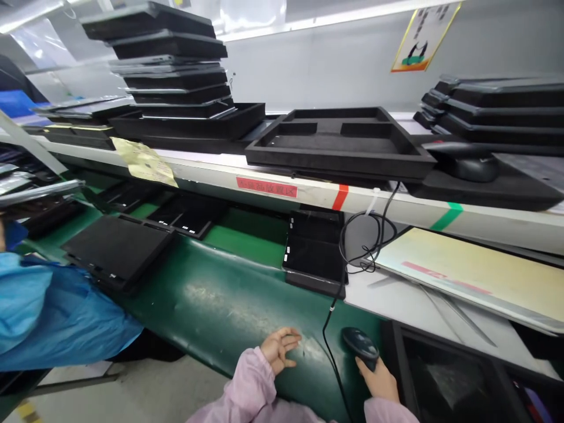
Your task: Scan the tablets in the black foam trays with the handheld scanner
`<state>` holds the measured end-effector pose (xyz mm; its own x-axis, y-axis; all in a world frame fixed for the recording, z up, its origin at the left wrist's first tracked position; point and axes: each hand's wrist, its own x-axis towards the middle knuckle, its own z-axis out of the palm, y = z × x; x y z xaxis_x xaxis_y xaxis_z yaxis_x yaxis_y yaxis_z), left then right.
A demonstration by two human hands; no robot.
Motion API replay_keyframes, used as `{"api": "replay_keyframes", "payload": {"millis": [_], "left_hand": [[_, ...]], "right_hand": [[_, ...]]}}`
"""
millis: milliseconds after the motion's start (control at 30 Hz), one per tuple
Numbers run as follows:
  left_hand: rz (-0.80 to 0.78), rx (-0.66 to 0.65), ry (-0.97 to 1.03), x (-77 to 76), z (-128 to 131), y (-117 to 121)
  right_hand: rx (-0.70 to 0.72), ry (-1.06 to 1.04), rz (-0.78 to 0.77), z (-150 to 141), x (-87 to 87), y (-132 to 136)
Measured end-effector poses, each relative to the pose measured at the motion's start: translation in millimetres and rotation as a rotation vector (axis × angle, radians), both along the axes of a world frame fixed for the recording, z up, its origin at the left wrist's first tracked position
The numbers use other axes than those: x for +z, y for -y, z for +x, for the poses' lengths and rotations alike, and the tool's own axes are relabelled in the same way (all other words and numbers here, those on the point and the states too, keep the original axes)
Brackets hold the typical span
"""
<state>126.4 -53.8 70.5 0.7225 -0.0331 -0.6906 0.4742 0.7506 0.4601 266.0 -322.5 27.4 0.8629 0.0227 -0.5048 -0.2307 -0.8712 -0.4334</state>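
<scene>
My right hand point(379, 379) is closed around the handle of a black handheld barcode scanner point(360, 342), its rounded head pointing away from me over the green mat. A black cable point(326, 335) hangs from the shelf and runs down between my hands; its lower end is out of sight. My left hand point(279, 351) hovers by the green mat point(220, 314), fingers apart and holding nothing. Beyond it, black panels with small white labels point(314, 249) lie beneath the shelf. Right of the scanner is a black tray point(399, 364) with a dark, glossy item inside.
A shelf point(308, 189) crosses the bench, bearing an open black foam tray point(330, 155), tall tray stacks point(176, 76) and a black device point(476, 167). A yellowish board point(476, 270) leans at right. At left are a dark flat panel point(118, 247) and a person's blue garment point(57, 311).
</scene>
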Motion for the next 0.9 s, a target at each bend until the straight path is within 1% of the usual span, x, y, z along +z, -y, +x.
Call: {"api": "replay_keyframes", "payload": {"millis": [100, 233, 333, 400, 500, 567, 600, 633, 700, 767, 833, 900], "left_hand": [[0.033, -0.013, -0.004, 5.0, -0.4, -1.3], [0.013, 0.049, -0.047, 9.7, -4.5, -1.7], [0.078, 0.012, -0.047, 14.4, -8.5, -4.3], [0.094, -0.018, -0.037, 18.5, -10.0, -7.5], [0.028, -0.056, -0.058, 22.1, -9.8, -12.8], [-0.011, -0.075, -0.065, 20.4, -8.6, -16.3], [-0.004, -0.07, -0.068, 18.3, -7.7, -18.5], [0.043, -0.062, -0.077, 15.5, -6.6, -21.5], [0.217, -0.06, -0.125, 8.7, -2.1, -31.9], [0.415, -0.078, -0.186, 1.7, 7.1, -52.1], [0.58, -0.085, -0.233, -3.9, 21.8, -85.2], [0.753, -0.067, -0.264, -7.0, 41.0, -131.9]], "right_hand": [[0.001, 0.009, -0.002, -0.3, 0.9, -0.1], [0.009, 0.027, -0.004, -1.9, 3.0, -2.7], [0.014, 0.036, -0.008, -4.8, 7.6, -5.3], [0.012, 0.048, 0.014, -8.0, 12.4, -6.6], [-0.023, 0.083, 0.033, -14.0, 20.3, -8.3], [-0.058, 0.106, 0.016, -17.6, 24.9, -9.8], [-0.07, 0.114, 0.007, -19.0, 26.9, -10.5], [-0.076, 0.116, 0.002, -19.9, 28.6, -11.3], [-0.077, 0.118, 0.005, -20.2, 31.0, -12.7], [-0.058, 0.103, 0.023, -18.0, 31.4, -13.3], [-0.031, 0.074, 0.038, -13.7, 29.0, -12.6], [-0.014, 0.047, 0.033, -8.4, 24.6, -10.2]]}}
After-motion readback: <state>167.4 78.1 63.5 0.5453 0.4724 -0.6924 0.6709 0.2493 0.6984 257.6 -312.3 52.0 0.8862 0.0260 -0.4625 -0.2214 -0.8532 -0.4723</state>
